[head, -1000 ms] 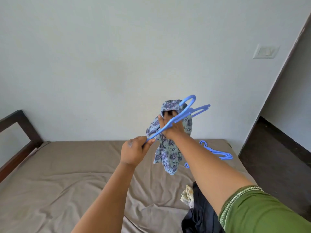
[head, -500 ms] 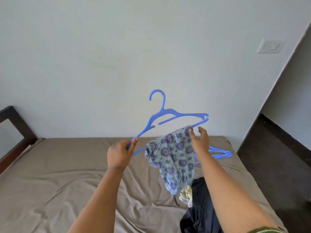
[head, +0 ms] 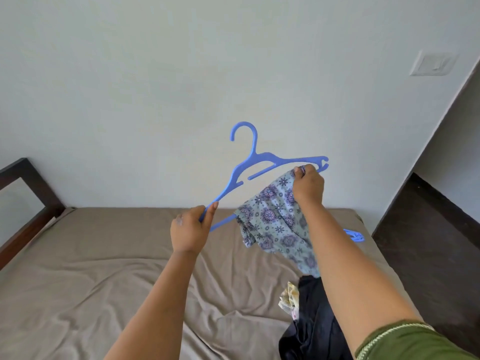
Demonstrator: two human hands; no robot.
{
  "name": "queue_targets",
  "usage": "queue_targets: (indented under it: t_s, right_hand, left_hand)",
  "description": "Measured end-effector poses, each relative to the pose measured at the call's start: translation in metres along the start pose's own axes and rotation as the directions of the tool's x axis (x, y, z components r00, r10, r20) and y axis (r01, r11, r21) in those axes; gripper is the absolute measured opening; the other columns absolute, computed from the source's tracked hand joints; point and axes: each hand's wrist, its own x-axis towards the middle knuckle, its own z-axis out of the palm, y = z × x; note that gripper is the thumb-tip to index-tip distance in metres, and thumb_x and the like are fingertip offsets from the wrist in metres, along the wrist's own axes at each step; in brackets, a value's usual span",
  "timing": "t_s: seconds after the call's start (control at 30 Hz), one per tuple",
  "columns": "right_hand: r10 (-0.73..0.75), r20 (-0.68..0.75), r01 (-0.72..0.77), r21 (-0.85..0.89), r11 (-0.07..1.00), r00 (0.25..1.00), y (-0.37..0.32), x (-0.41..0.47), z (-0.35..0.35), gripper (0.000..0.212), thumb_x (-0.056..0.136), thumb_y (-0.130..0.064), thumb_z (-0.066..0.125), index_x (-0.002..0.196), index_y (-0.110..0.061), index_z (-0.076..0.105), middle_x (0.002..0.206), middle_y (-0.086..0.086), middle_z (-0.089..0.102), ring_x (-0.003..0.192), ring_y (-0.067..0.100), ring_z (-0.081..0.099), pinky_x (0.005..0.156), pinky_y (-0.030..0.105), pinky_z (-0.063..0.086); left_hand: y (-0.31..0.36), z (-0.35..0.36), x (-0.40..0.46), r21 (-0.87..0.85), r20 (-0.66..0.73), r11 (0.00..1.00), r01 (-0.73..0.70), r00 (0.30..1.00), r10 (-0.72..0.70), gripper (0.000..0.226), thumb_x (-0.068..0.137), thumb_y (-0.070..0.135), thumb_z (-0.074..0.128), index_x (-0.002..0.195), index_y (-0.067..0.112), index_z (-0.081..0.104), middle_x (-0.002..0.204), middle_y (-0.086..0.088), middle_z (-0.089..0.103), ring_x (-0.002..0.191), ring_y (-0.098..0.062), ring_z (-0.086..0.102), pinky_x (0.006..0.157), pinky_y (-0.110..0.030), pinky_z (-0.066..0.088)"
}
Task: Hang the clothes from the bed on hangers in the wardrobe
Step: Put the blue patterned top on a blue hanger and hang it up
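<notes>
My left hand (head: 191, 228) grips the left end of a blue plastic hanger (head: 262, 162), held upright above the bed with its hook pointing up. A pale blue floral garment (head: 275, 219) hangs over the hanger's lower bar. My right hand (head: 307, 184) pinches the garment's top edge close to the hanger's right tip. More clothes lie on the bed at lower right: a dark navy piece (head: 311, 323) and a small cream patterned piece (head: 289, 298). No wardrobe is in view.
The bed (head: 104, 268) has a wrinkled brown sheet and a dark wooden frame (head: 28, 193) at the left. Spare blue hangers (head: 354, 235) lie near its far right corner. A dark floor strip (head: 426, 229) runs along the right, and a wall switch (head: 432, 64) sits high on the right.
The hanger was turned from edge-on to upright. The garment, bunched in my right hand, now drapes over the bar. My right hand has risen towards the hanger's right tip.
</notes>
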Motion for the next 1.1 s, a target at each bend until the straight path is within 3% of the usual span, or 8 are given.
queue_targets:
  t_s: [0.17, 0.3, 0.37, 0.47, 0.67, 0.9, 1.0, 1.1]
  right_hand:
    - [-0.172, -0.113, 0.128, -0.320, 0.939, 0.979, 0.015, 0.015, -0.005, 0.034, 0.093, -0.029, 0.059, 0.116, -0.006, 0.048, 0.119, 0.016, 0.046, 0.103, 0.035, 0.047, 0.071, 0.043, 0.046]
    - [-0.420, -0.218, 0.401, -0.125, 0.907, 0.881, 0.017, -0.017, 0.003, 0.031, 0.090, -0.039, 0.057, 0.098, -0.009, 0.055, 0.094, 0.006, 0.052, 0.087, 0.025, 0.048, 0.071, 0.039, 0.045]
    - [-0.498, 0.017, 0.498, 0.023, 0.867, 0.867, 0.017, -0.054, 0.018, 0.037, 0.086, -0.051, 0.061, 0.088, -0.015, 0.053, 0.080, -0.006, 0.048, 0.075, 0.015, 0.046, 0.063, 0.032, 0.041]
    - [-0.493, 0.340, 0.529, -0.017, 0.848, 0.801, 0.032, -0.091, 0.048, 0.055, 0.071, -0.063, 0.069, 0.094, -0.018, 0.048, 0.088, -0.004, 0.052, 0.082, 0.018, 0.051, 0.063, 0.034, 0.045]
    - [-0.510, 0.169, 0.528, -0.086, 0.845, 0.844, 0.005, -0.081, 0.057, 0.021, 0.083, -0.018, 0.067, 0.090, -0.008, 0.049, 0.083, 0.006, 0.056, 0.070, 0.025, 0.050, 0.056, 0.030, 0.034]
    - [-0.509, 0.036, 0.502, 0.113, 0.857, 0.860, -0.026, -0.072, 0.048, 0.011, 0.080, -0.007, 0.061, 0.077, -0.008, 0.050, 0.064, -0.001, 0.047, 0.058, 0.020, 0.045, 0.053, 0.034, 0.038]
    - [-0.580, 0.304, 0.539, 0.216, 0.814, 0.756, -0.042, -0.078, 0.045, 0.007, 0.080, -0.008, 0.057, 0.085, -0.013, 0.056, 0.075, -0.001, 0.054, 0.067, 0.019, 0.050, 0.061, 0.035, 0.044]
    - [-0.442, 0.690, 0.585, 0.035, 0.811, 0.572, -0.037, -0.086, 0.043, 0.020, 0.078, -0.023, 0.064, 0.096, -0.031, 0.064, 0.099, -0.006, 0.057, 0.097, 0.017, 0.049, 0.082, 0.037, 0.046]
  left_hand:
    - [-0.002, 0.003, 0.003, -0.028, 0.007, 0.999, 0.040, 0.999, -0.040, 0.060, 0.087, 0.070, 0.030, 0.057, 0.018, 0.021, 0.050, 0.002, 0.018, 0.050, -0.021, 0.019, 0.047, -0.029, 0.019]
    - [-0.005, 0.009, 0.004, 0.021, 0.018, 0.998, 0.055, 0.998, -0.055, 0.063, 0.087, 0.072, 0.027, 0.056, 0.018, 0.022, 0.047, 0.002, 0.021, 0.046, -0.021, 0.021, 0.045, -0.028, 0.020]
    - [-0.001, 0.011, 0.005, 0.015, 0.011, 0.997, 0.070, 0.997, -0.071, 0.061, 0.086, 0.071, 0.027, 0.056, 0.018, 0.020, 0.046, 0.002, 0.019, 0.045, -0.020, 0.020, 0.044, -0.027, 0.018]
    - [0.010, 0.009, 0.006, 0.015, 0.010, 0.997, 0.079, 0.997, -0.079, 0.060, 0.088, 0.068, 0.031, 0.057, 0.018, 0.020, 0.047, 0.001, 0.019, 0.046, -0.020, 0.020, 0.045, -0.028, 0.016]
    - [0.025, 0.003, 0.005, 0.017, -0.015, 0.996, 0.086, 0.996, -0.086, 0.057, 0.095, 0.051, 0.050, 0.058, 0.018, 0.021, 0.048, 0.001, 0.020, 0.048, -0.019, 0.019, 0.046, -0.029, 0.018]
    - [0.031, 0.001, 0.003, 0.139, -0.017, 0.987, 0.075, 0.997, -0.073, 0.055, 0.095, 0.053, 0.047, 0.057, 0.018, 0.027, 0.049, 0.001, 0.030, 0.046, -0.022, 0.030, 0.043, -0.027, 0.015]
    - [0.034, 0.006, 0.004, 0.127, -0.006, 0.990, 0.068, 0.998, -0.068, 0.053, 0.095, 0.052, 0.048, 0.059, 0.015, 0.037, 0.054, 0.002, 0.038, 0.050, -0.025, 0.036, 0.044, -0.029, 0.013]
    - [0.031, 0.004, 0.005, 0.114, -0.010, 0.990, 0.086, 0.996, -0.085, 0.055, 0.095, 0.051, 0.050, 0.055, 0.018, 0.031, 0.050, 0.003, 0.033, 0.049, -0.025, 0.035, 0.044, -0.027, 0.013]
